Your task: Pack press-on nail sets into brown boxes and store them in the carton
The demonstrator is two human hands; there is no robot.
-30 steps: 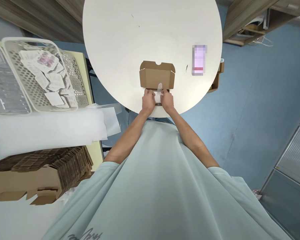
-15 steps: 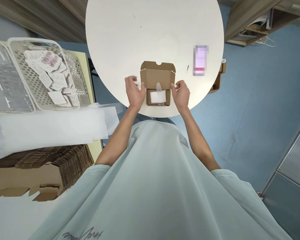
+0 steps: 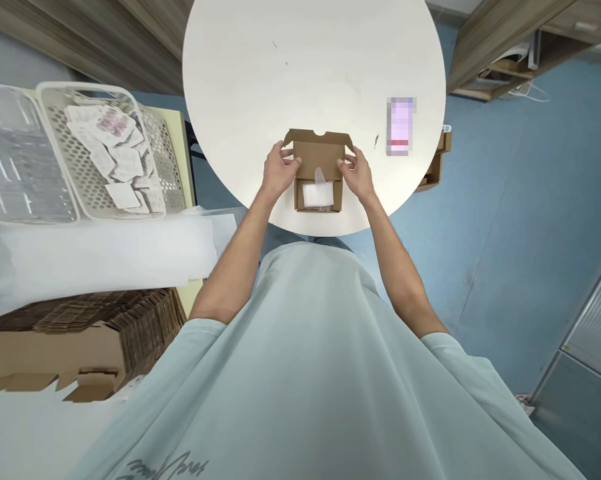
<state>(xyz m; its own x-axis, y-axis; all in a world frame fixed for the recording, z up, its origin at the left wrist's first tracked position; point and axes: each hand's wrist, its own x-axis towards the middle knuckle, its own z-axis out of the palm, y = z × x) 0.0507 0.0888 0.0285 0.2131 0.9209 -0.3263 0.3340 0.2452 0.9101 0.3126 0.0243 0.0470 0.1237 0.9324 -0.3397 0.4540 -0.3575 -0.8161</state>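
A small brown cardboard box [image 3: 318,208] stands near the close edge of the round white table [image 3: 310,60]. Its lid [image 3: 319,159] is raised, with a side flap at either end. Inside lies a white packet [image 3: 318,195], and a translucent strip sticks up from it. My left hand [image 3: 279,169] grips the lid's left side, thumb on the inner face and fingers behind the flap. On the opposite side my right hand [image 3: 357,173] holds the lid in the same way.
A pixelated pink-purple item [image 3: 400,127] lies on the table at the right. To the left are a perforated basket [image 3: 153,160] of white packets, clear plastic trays [image 3: 23,160], a white sheet stack [image 3: 105,253] and flattened cardboard boxes [image 3: 80,340]. Wooden shelving [image 3: 510,47] stands at the upper right.
Both hands have moved inward and upward onto the lid's sides and closed on it. The lid's side flaps have folded inward and the lid tilts slightly forward.
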